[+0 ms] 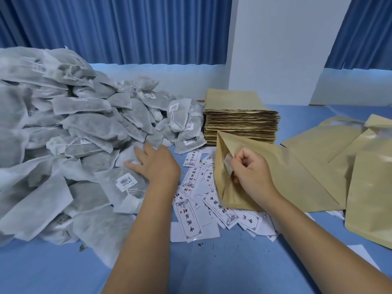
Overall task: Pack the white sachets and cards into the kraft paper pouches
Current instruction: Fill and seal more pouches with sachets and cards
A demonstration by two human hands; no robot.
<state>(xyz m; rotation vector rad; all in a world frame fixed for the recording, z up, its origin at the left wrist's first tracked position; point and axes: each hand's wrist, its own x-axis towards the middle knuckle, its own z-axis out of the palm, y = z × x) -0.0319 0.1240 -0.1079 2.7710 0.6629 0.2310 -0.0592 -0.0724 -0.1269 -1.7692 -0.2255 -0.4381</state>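
Kraft-brown paper: one flat pouch [282, 179] lies right of centre over the cards [189, 217]. The right hand [252, 175] pinches its mouth edge with curled fingers [244, 159]. The left hand [157, 164] rests with fingers spread and nearly straight on a soft white sachet [125, 154] at the foot of a heap [84, 128] of dozens, filling the left. Over a dozen printed oblong cards lie scattered on the blue surface [212, 270]. One tall stack [241, 122] of pouches stands behind, and about three more pouches [318, 143] lie at right.

Bright, even light is cast; shadows are kept faint, and the white sachets [63, 128] are smeared at the left edge.
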